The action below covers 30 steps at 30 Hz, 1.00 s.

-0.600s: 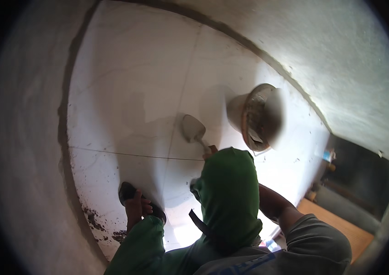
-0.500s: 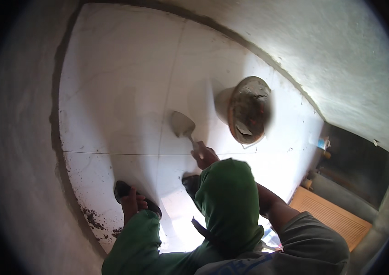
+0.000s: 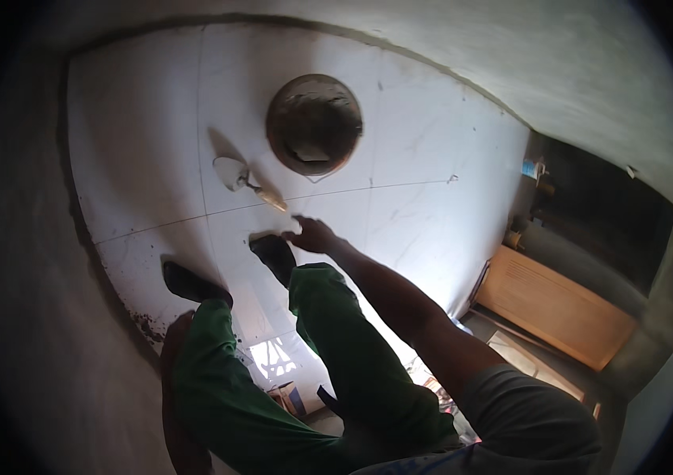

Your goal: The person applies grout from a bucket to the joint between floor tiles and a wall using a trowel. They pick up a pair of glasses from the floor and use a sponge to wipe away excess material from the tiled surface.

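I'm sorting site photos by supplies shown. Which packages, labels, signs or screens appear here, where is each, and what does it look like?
Small carton: on the floor below the green trouser legs, boxy, brown and white with dark print.
Small blue-and-white pack or label: at the dark doorway's edge on the right, too small to tell its kind.
No signs or screens show.

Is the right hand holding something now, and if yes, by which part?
Nothing. The right hand is open and empty, reaching toward the trowel, which lies on the tile floor apart from it.

Trowel [image 3: 245,180] on tiled floor [image 3: 431,206], left of mortar pan [image 3: 314,124], right hand [image 3: 314,235] just behind trowel handle.
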Motion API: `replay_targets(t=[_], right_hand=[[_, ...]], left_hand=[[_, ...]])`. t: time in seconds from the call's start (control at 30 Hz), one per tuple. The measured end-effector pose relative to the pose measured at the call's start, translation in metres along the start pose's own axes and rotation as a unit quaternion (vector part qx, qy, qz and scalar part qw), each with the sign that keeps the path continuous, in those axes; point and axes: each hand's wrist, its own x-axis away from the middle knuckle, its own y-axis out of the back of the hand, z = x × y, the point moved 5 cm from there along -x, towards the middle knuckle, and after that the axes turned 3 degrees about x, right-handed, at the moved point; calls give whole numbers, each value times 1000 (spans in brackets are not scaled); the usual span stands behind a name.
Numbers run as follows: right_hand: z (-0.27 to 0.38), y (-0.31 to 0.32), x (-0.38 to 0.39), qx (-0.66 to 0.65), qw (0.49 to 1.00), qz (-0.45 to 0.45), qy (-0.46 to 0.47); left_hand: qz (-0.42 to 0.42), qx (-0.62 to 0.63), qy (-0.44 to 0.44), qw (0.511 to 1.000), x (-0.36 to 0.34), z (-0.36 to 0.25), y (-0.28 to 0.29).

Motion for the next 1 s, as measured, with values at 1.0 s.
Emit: replay_targets(t=[1.0], right_hand=[[-285, 19, 580, -422, 892, -163, -12]], left_hand=[[193, -133, -16, 972, 89, -603, -13]])
